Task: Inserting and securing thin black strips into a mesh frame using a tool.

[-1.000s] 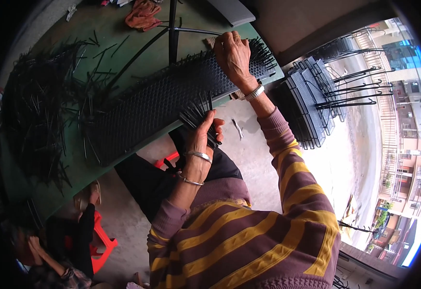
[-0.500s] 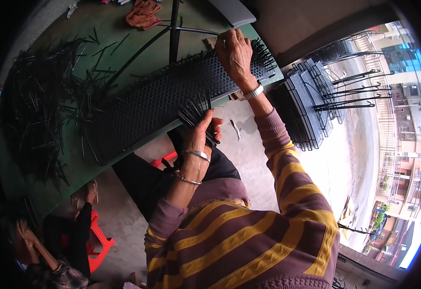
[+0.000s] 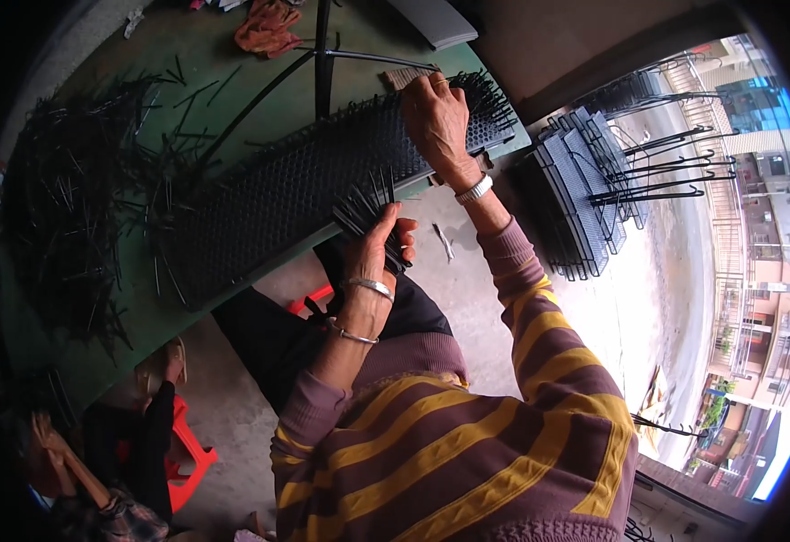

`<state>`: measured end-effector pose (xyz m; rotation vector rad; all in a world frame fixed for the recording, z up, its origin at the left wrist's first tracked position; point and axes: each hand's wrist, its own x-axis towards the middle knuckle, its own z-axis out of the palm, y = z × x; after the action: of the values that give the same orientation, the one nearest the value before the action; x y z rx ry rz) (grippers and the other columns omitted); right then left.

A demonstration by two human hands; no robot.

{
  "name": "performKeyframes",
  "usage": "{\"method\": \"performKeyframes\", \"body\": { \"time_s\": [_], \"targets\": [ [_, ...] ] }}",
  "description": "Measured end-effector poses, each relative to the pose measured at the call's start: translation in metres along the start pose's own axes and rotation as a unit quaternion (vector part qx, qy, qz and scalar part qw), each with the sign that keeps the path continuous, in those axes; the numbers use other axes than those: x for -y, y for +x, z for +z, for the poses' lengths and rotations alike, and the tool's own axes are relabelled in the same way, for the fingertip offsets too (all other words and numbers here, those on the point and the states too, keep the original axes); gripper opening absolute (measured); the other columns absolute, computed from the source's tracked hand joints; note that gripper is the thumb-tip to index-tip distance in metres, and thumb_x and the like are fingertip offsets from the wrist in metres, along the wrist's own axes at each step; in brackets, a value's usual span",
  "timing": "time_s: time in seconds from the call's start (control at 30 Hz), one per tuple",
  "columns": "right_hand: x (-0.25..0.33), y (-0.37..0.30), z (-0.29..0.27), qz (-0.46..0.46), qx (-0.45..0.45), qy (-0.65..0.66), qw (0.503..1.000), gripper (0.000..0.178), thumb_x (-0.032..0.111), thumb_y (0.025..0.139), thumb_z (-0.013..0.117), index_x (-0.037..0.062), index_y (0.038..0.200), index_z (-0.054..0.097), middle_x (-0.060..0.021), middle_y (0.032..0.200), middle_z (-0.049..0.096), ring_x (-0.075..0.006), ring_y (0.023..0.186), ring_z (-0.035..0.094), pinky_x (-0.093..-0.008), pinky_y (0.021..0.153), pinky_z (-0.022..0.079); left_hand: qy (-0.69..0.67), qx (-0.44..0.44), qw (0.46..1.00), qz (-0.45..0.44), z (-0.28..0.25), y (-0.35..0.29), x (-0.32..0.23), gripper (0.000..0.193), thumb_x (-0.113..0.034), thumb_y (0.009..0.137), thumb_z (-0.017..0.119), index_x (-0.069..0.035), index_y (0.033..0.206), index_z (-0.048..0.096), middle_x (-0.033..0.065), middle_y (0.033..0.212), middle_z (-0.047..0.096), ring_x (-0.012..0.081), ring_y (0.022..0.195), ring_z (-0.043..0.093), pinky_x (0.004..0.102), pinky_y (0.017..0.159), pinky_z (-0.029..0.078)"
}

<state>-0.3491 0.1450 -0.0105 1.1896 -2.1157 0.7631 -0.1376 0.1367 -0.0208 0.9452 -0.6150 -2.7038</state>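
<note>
The black perforated panel (image 3: 286,190) lies on the green table (image 3: 187,41). The left hand (image 3: 378,246) stays clamped on black sticks (image 3: 356,213) at its near edge; the right hand (image 3: 438,122), grip impossible to tell, has shifted slightly bodyward, baring more ridged cardboard (image 3: 406,78).

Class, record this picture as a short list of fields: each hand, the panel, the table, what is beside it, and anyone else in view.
Left hand: grips a fanned bundle of thin black rods
Right hand: over the panel's right part; anything in its fingertips cannot be made out
Panel: dark, full of small holes, lying on the table; rods along its far edge
Table: green; tangled rod pile at left, orange-red cloth beyond
Beside table, right: stacked dark mesh racks
Other person: lower left, hands together, near red stool
</note>
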Motion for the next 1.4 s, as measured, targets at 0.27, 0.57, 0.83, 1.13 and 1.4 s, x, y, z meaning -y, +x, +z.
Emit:
{"method": "performKeyframes", "body": {
  "time_s": [0.27,0.57,0.83,1.13,1.4],
  "targets": [
    [0.009,-0.004,-0.045,0.088,0.112,0.164,0.976,0.021,0.023,0.09,0.066,0.0066,0.102,0.068,-0.0087,0.09,0.067,-0.019,0.077,0.065,-0.031,0.063,0.047,-0.005,-0.018,1.0,0.001,-0.001,0.006,-0.002,0.024,-0.026,0.088,0.072,-0.006,0.099,0.066,0.0089,0.082,0.069,0.0131,0.065,0.058,0.026,0.05,0.042],
    [0.02,-0.022,-0.076,0.246,0.387,0.498,0.736,0.013,0.009,0.093,0.059,-0.0039,0.094,0.058,-0.0046,0.08,0.063,-0.0116,0.07,0.062,-0.026,0.064,0.052,0.056,-0.037,0.998,0.015,0.01,0.01,-0.001,0.024,-0.027,0.09,0.07,-0.008,0.103,0.065,0.0094,0.091,0.072,0.016,0.075,0.066,0.0287,0.055,0.045],
    [0.001,0.006,-0.077,0.096,0.05,0.186,0.977,0.012,0.002,0.088,0.063,0.0023,0.092,0.051,-0.0075,0.077,0.061,-0.016,0.066,0.06,-0.0292,0.063,0.05,0.002,-0.026,0.999,-0.021,0.008,0.016,0.006,0.026,-0.027,0.093,0.065,-0.012,0.114,0.062,0.0106,0.11,0.068,0.0202,0.091,0.065,0.042,0.08,0.054],
    [-0.032,0.018,-0.024,0.055,-0.032,0.147,0.987,0.01,0.006,0.089,0.061,0.0045,0.092,0.052,-0.0093,0.07,0.058,-0.0205,0.058,0.056,-0.0314,0.055,0.047,0.056,-0.079,0.991,-0.094,0.01,0.022,0.014,0.025,-0.033,0.092,0.068,-0.018,0.111,0.063,0.0035,0.085,0.065,0.0117,0.067,0.057,0.0323,0.061,0.051],
    [-0.027,0.021,-0.027,0.073,-0.012,0.141,0.987,0.009,0.007,0.087,0.063,0.0041,0.088,0.055,-0.008,0.07,0.06,-0.0191,0.06,0.059,-0.0302,0.058,0.049,0.0,-0.052,0.995,-0.085,0.015,0.019,0.01,0.02,-0.031,0.091,0.069,-0.016,0.103,0.063,-0.0019,0.07,0.05,0.0078,0.056,0.041,0.0253,0.051,0.035]
  ]
}}
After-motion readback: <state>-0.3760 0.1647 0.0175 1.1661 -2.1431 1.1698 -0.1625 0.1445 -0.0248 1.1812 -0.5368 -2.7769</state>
